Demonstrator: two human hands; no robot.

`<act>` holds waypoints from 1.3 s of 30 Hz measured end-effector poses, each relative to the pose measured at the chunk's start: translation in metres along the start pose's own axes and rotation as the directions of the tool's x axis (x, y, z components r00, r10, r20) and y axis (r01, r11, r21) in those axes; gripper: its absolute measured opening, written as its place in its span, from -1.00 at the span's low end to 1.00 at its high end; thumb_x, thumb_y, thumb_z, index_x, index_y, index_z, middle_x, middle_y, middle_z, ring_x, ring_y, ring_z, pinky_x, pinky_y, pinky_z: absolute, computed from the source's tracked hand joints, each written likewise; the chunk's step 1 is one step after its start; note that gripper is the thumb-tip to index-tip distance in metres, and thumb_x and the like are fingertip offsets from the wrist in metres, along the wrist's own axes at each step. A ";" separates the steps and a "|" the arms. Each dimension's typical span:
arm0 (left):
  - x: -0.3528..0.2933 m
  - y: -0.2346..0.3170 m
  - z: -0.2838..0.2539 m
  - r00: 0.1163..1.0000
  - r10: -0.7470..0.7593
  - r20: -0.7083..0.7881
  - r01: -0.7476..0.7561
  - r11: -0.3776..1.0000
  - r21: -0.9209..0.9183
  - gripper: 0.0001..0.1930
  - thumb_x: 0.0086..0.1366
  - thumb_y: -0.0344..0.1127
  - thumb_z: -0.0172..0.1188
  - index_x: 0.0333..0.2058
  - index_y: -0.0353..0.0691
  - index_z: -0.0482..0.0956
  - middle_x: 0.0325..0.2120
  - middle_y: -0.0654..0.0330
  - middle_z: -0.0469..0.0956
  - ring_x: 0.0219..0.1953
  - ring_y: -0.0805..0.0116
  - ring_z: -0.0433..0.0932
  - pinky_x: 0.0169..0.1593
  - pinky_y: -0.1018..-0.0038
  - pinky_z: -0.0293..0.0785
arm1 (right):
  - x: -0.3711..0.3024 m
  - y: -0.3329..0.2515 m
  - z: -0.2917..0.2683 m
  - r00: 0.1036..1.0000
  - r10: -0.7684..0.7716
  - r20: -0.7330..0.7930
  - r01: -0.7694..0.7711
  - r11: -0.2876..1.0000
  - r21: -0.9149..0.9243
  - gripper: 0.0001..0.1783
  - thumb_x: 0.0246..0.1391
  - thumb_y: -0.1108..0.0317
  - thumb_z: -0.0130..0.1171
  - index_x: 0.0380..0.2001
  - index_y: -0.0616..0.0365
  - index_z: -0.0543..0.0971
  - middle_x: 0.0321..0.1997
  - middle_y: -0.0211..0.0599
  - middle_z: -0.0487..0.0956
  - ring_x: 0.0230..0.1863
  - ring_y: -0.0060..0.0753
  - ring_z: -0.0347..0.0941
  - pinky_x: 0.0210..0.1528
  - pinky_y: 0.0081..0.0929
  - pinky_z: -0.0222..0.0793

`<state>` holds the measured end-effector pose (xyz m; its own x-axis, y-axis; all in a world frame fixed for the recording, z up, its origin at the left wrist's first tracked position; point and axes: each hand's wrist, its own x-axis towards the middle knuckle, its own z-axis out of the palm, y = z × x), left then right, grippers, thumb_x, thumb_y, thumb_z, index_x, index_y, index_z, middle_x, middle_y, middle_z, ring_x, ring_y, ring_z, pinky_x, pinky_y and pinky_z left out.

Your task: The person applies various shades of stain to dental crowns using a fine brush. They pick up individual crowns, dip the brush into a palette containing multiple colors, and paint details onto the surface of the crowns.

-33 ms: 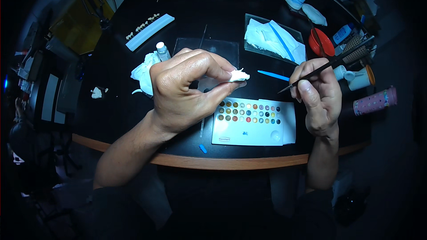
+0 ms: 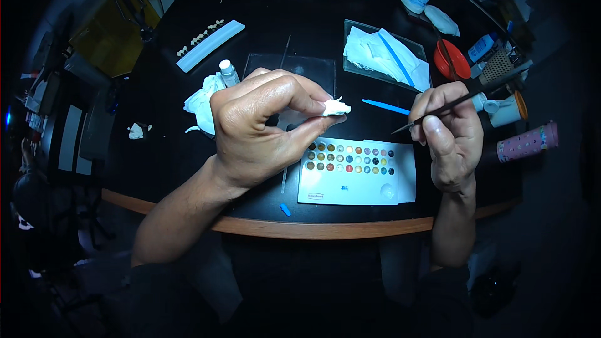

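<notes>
Between thumb and fingertips, my left hand (image 2: pixel 263 119) pinches a small white lump (image 2: pixel 337 107) with a thin spike on top; its exact kind I cannot make out. My right hand (image 2: pixel 452 134) is closed round a slim dark paintbrush (image 2: pixel 460 99). The brush's pointed tip aims left, toward the white lump but apart from it. Below the hands lies a white palette (image 2: pixel 369 191) with rows of small wells in many colours and a blue smear on its bare part. Left fingers cover its upper left corner.
A crumpled white tissue (image 2: pixel 199 103) and a small white-capped bottle (image 2: pixel 228 72) lie left of my hand. A glass plate with folded tissue (image 2: pixel 366 50) is beyond. Near my right hand are a blue stick (image 2: pixel 383 106), red bowl (image 2: pixel 452 59), white cup (image 2: pixel 508 111) and pink cylinder (image 2: pixel 528 142).
My right hand has turned slightly, and the paintbrush's back end has swung a little lower. The left hand and the white lump look the same.
</notes>
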<state>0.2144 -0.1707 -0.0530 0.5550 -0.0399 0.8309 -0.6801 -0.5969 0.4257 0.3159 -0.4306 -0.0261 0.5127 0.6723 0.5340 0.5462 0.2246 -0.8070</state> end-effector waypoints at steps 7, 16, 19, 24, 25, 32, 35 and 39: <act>0.000 0.000 0.003 0.999 0.016 -0.032 -0.018 0.999 -0.041 -0.82 -0.03 -0.54 0.54 -0.49 -0.20 0.69 -0.48 0.23 0.74 -0.42 0.49 0.70 -0.31 0.55 0.49 | -0.002 -0.001 0.014 0.983 -0.166 -0.081 0.175 0.976 0.128 -0.86 0.06 0.42 0.09 -0.34 0.22 0.38 -0.51 -0.22 0.51 -0.48 -0.61 0.38 -0.41 -0.62 0.32; -0.001 0.005 0.009 0.997 -0.071 -0.010 0.066 0.971 -0.230 -0.82 0.02 -0.57 0.54 -0.47 -0.29 0.67 -0.45 0.09 0.72 -0.38 0.43 0.74 -0.37 0.61 0.66 | 0.001 0.001 0.032 0.935 -0.340 -0.100 0.343 0.939 0.005 -0.86 -0.03 0.55 0.18 -0.33 0.24 0.58 -0.45 -0.18 0.62 -0.23 -0.29 0.54 -0.08 -0.34 0.48; -0.003 0.010 0.010 0.993 -0.116 0.027 0.119 0.961 -0.251 -0.73 0.01 -0.59 0.59 -0.50 -0.26 0.59 -0.44 0.05 0.71 -0.33 0.40 0.75 -0.30 0.56 0.69 | -0.004 0.003 0.042 0.929 -0.342 -0.141 0.347 0.938 0.014 -0.83 -0.06 0.66 0.22 -0.36 0.22 0.54 -0.45 -0.21 0.59 -0.01 -0.19 0.53 0.01 -0.19 0.59; -0.007 0.024 0.017 0.967 -0.253 0.002 0.238 0.906 -0.351 -0.70 0.02 -0.60 0.59 -0.51 -0.26 0.55 -0.45 0.06 0.70 -0.32 0.41 0.75 -0.29 0.58 0.69 | -0.011 0.003 0.053 0.931 -0.325 -0.169 0.345 0.933 0.107 -0.79 -0.02 0.74 0.12 -0.34 0.22 0.44 -0.38 -0.19 0.53 0.15 -0.14 0.44 0.22 0.20 0.58; -0.008 0.025 0.018 0.961 -0.278 -0.003 0.257 0.891 -0.373 -0.70 0.03 -0.60 0.59 -0.51 -0.26 0.54 -0.45 0.06 0.69 -0.32 0.41 0.74 -0.29 0.58 0.69 | -0.012 0.002 0.054 0.936 -0.330 -0.123 0.341 0.937 0.076 -0.77 0.02 0.76 0.05 -0.31 0.21 0.40 -0.34 -0.17 0.50 0.19 -0.15 0.39 0.26 0.32 0.52; -0.010 0.026 0.019 0.957 -0.285 -0.042 0.251 0.896 -0.366 -0.71 0.06 -0.61 0.56 -0.51 -0.29 0.54 -0.45 0.04 0.68 -0.33 0.43 0.74 -0.31 0.59 0.68 | -0.011 -0.001 0.068 0.909 -0.347 -0.230 0.345 0.937 -0.050 -0.78 -0.11 0.74 0.26 -0.43 0.24 0.48 -0.43 -0.21 0.59 0.08 -0.10 0.52 -0.04 -0.14 0.79; -0.011 0.026 0.020 0.948 -0.317 -0.041 0.275 0.874 -0.401 -0.72 0.06 -0.61 0.56 -0.52 -0.30 0.54 -0.45 0.04 0.67 -0.35 0.45 0.73 -0.31 0.61 0.67 | -0.011 -0.001 0.068 0.904 -0.365 -0.224 0.344 0.930 -0.128 -0.78 -0.14 0.75 0.27 -0.47 0.23 0.49 -0.45 -0.22 0.59 0.04 -0.11 0.54 -0.09 -0.20 0.80; -0.007 0.027 0.020 0.945 -0.325 -0.043 0.280 0.868 -0.409 -0.72 0.07 -0.61 0.56 -0.52 -0.30 0.54 -0.44 0.06 0.67 -0.35 0.47 0.72 -0.32 0.62 0.67 | -0.010 -0.008 0.067 0.892 -0.411 -0.188 0.361 0.899 -0.249 -0.76 -0.18 0.73 0.31 -0.47 0.21 0.51 -0.47 -0.25 0.58 -0.03 -0.17 0.53 -0.16 -0.29 0.80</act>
<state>0.2016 -0.2028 -0.0547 0.7248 0.1904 0.6621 -0.6313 -0.2013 0.7490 0.2624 -0.3918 -0.0416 0.3577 0.3747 0.8554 0.8408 0.2694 -0.4696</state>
